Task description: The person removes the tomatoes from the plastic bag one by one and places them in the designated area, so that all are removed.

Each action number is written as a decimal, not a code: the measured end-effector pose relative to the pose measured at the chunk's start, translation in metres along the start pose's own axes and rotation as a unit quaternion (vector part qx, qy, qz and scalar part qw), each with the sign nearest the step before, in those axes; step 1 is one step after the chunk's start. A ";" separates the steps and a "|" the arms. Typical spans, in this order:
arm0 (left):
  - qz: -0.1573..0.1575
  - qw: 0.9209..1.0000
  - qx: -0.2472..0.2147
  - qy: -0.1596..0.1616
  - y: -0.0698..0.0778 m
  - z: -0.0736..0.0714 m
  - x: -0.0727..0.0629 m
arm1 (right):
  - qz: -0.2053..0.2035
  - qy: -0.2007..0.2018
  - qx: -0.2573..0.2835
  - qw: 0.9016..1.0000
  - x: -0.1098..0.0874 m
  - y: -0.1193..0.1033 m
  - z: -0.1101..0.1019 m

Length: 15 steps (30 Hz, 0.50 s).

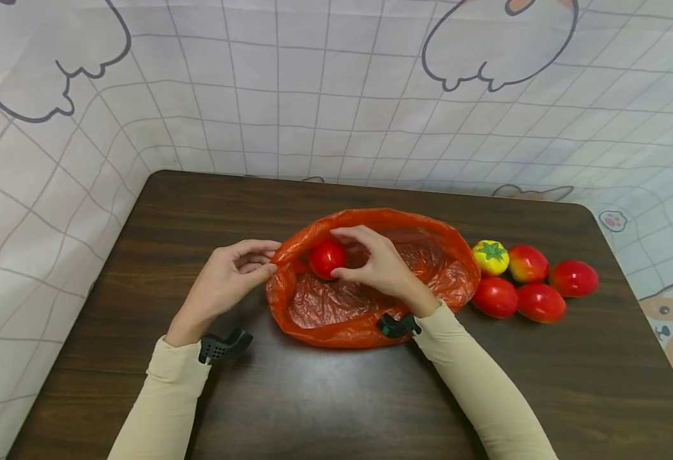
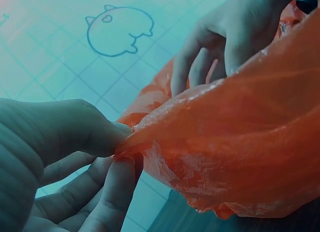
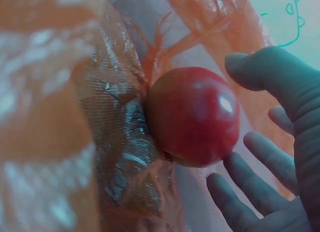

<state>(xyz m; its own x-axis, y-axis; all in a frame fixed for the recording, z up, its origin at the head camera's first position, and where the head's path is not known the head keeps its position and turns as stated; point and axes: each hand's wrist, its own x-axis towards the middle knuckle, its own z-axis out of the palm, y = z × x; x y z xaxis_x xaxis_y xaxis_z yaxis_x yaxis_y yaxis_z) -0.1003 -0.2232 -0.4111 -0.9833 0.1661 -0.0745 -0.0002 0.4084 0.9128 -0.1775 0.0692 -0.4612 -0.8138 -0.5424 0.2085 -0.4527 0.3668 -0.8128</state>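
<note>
An orange-red plastic bag (image 1: 336,306) lies on the table with its mouth held wide. At its left rim my left hand (image 1: 224,278) pinches the plastic between thumb and fingers, clearly seen in the left wrist view. Inside the bag, near that side, is a round, glossy red fruit (image 1: 327,259). My right hand (image 1: 382,265) reaches into the mouth beside the fruit. In the right wrist view its fingers are spread around the fruit (image 3: 195,117); the thumb stands apart from it and one fingertip is near or touching its edge.
Right of the bag sits a group of several glossy red fruits (image 1: 542,303), one yellow with a green star-shaped top (image 1: 491,257). The dark wooden table (image 1: 325,409) ends at a grid-patterned cloth backdrop (image 1: 336,96). Each wrist wears a black band.
</note>
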 end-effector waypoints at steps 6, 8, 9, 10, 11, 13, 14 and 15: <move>-0.001 1.000 0.000 0.002 0.000 0.000 0.000 | 0.015 0.003 -0.003 1.000 0.003 0.005 0.006; -0.002 1.000 -0.001 0.002 0.000 0.000 0.000 | 0.017 0.002 -0.005 1.000 0.004 0.006 0.008; -0.001 1.000 -0.002 0.003 0.000 0.000 0.001 | 0.018 0.002 -0.005 1.000 0.004 0.007 0.009; -0.001 1.000 -0.002 0.003 -0.001 0.000 0.001 | 0.019 0.001 -0.005 1.000 0.004 0.007 0.010; -0.001 1.000 -0.003 0.003 -0.001 0.000 0.001 | 0.019 0.000 -0.003 1.000 0.005 0.008 0.011; 0.001 1.000 -0.004 0.004 -0.001 0.000 0.001 | 0.021 -0.001 0.004 1.000 0.004 0.008 0.012; 0.001 1.000 -0.004 0.004 -0.001 0.000 0.001 | 0.021 -0.001 0.007 1.000 0.004 0.008 0.012; 0.002 1.000 -0.004 0.004 -0.001 0.000 0.000 | 0.022 -0.002 0.011 1.000 0.004 0.008 0.013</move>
<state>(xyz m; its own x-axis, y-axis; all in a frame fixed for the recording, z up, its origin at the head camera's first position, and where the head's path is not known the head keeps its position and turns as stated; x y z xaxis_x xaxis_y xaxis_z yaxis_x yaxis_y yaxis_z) -0.1008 -0.2236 -0.4119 -0.9848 0.1595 -0.0681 0.0015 0.4007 0.9162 -0.1801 0.0604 -0.4736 -0.8314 -0.5291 0.1700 -0.4083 0.3740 -0.8327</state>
